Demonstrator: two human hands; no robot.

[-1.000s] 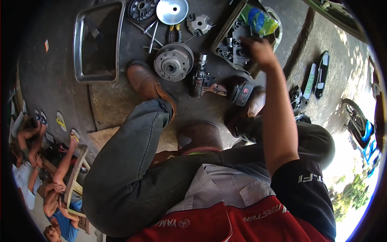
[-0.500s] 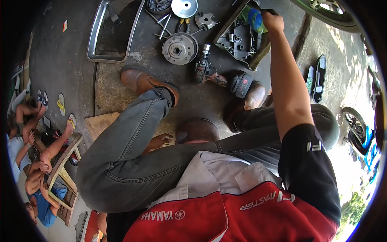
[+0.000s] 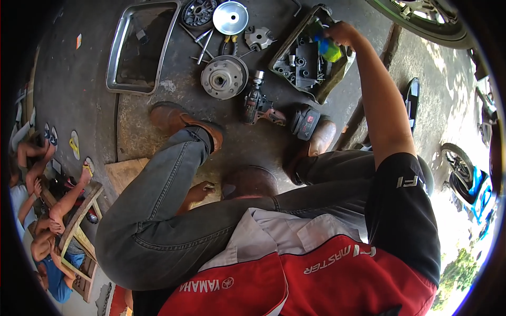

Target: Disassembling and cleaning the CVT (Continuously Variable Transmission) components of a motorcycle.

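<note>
My right hand reaches over the far right part of a dirty, open plastic case. Its fingers are closed on a crinkled blue and yellow-green packet; I cannot make out its exact kind. Below the packet, sockets and small metal parts lie in the case. My left hand rests low beside my leg, partly hidden behind it, with loosely bent fingers and nothing visible in them. Between my boots and the case lie a cordless impact wrench with a socket on its nose and a round metal clutch part.
At the far left sits a metal pan. Pliers, a T-handle wrench, a silver bowl-shaped part and a slotted plate lie nearby. A wheel stands far right. People sit on a wooden bench at left.
The view has shifted, so the floor things appear lower and slightly left. My right hand has brought the packet slightly nearer over the case, and more of its yellow-green side shows.
</note>
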